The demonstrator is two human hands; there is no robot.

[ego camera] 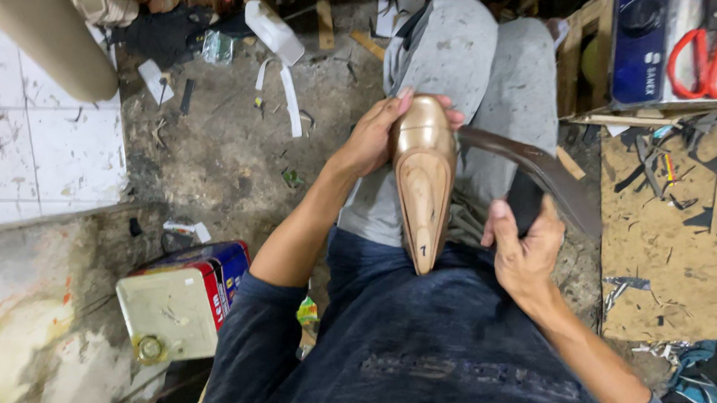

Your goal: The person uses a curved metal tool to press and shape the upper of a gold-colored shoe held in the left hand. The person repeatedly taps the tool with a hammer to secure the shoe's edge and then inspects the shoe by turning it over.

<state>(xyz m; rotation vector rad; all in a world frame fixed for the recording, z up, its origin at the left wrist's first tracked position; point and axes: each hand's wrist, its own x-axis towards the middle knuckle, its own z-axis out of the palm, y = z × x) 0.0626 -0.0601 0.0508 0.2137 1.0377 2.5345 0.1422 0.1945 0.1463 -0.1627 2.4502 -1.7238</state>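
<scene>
**Shoe form gripped on the lap amid workshop scraps**

A bronze-coloured shoe form [421, 181] is held by the left hand [373, 137], whose fingers are wrapped around its shiny rounded far end while the paler, wood-toned end points back toward the body. The form is rested lengthwise on the lap, between the knees of grey trousers [469, 58]. The right hand [523, 247] is closed around a dark handle, from which a long brown strip [537, 168], either a blade or a leather strap, is extended far-left until its tip is met by the side of the form. A dark blue shirt [432, 358] is seen at the near edge. To the near left, a red, blue and cream metal can [183, 299] is laid on its side on the dirty floor [228, 142], with white tiles [34, 153] beyond it. Farther left, a beige roll [43, 19] is leaned across the corner. To the right, a low cardboard-covered desk [684, 241] is strewn with offcuts, and red-handled scissors [709, 58] are laid on a box at the far right.
</scene>
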